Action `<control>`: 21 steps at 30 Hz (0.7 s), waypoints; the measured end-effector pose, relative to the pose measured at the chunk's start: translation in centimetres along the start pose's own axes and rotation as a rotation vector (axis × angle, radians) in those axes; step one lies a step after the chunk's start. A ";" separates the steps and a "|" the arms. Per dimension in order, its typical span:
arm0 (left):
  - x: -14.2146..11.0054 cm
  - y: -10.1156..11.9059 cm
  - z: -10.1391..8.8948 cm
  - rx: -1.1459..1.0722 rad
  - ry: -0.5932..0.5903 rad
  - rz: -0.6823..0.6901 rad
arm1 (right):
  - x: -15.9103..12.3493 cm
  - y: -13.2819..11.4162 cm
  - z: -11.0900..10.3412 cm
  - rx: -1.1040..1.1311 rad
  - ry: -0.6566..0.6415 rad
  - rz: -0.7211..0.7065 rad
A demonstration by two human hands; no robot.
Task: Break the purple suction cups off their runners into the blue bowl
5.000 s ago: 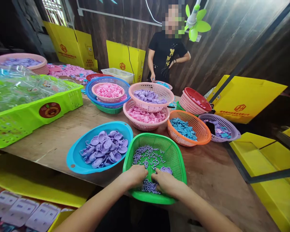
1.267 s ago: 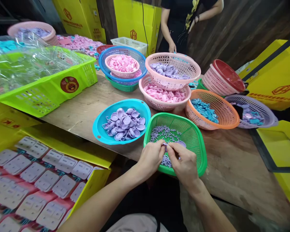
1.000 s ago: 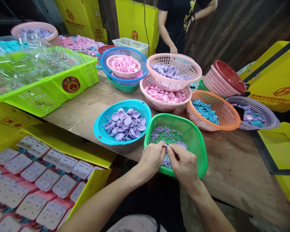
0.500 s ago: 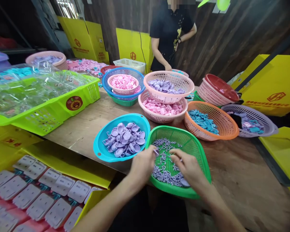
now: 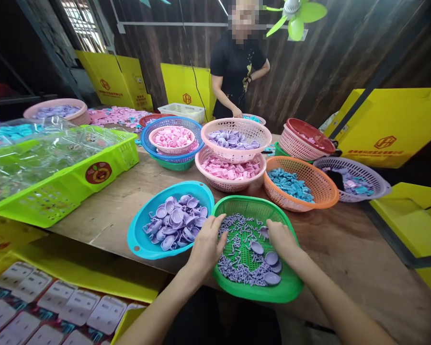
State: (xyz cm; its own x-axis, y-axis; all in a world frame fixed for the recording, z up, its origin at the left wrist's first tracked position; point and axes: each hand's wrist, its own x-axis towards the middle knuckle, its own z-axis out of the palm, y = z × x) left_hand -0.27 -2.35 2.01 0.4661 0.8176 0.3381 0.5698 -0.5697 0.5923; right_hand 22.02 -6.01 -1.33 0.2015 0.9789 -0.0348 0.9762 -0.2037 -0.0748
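Observation:
A green basket (image 5: pixel 273 293) sits at the table's front edge, holding many small purple hook-shaped pieces (image 5: pixel 237 270) and several shallow purple cups (image 5: pixel 271 258). My left hand (image 5: pixel 209 244) is at the basket's left rim, thumb and fingers apart, with nothing visible in it. On the right side, inside the rim, my right hand (image 5: pixel 284 242) has its fingertips closed at a purple cup-shaped piece (image 5: pixel 264 232); the fingers partly cover it. Left of the basket stands a blue bowl (image 5: pixel 134 239) heaped with purple cups (image 5: pixel 175 218), some showing thin curled handles.
Behind are an orange basket (image 5: pixel 326 191) of teal pieces, stacked pink baskets (image 5: pixel 237 125) and a blue basket (image 5: pixel 197 127). A lime crate (image 5: pixel 68 203) of clear packages stands left. An open yellow carton (image 5: pixel 93 266) is below the table edge. A person (image 5: pixel 233 81) stands across the table.
My left hand has opened from a pinch on a small purple piece. My right hand has shifted toward the right rim, uncovering several cups. The camera view has tilted up.

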 end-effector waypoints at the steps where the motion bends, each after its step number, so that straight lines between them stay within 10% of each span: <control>1: 0.2 0.5 0.6 -0.099 -0.047 -0.004 | -0.4 -0.6 -0.7 0.046 0.027 -0.049; 7: 0.7 1.5 1.5 -0.366 -0.251 -0.077 | -2.3 -4.6 -2.8 0.634 0.047 -0.415; 13: -0.2 -0.5 0.0 -0.365 -0.079 -0.242 | -3.0 -5.1 0.8 0.248 -0.236 -0.270; 21: -1.1 -1.4 0.9 -0.513 -0.142 -0.298 | -3.5 -5.7 3.3 0.196 -0.359 -0.303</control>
State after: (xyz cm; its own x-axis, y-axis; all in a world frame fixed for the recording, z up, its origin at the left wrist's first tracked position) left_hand -0.98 -2.54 0.20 0.4424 0.8965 0.0242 0.3067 -0.1766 0.9353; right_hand 15.51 -8.37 -4.04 -0.1620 0.9333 -0.3206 0.9463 0.0548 -0.3185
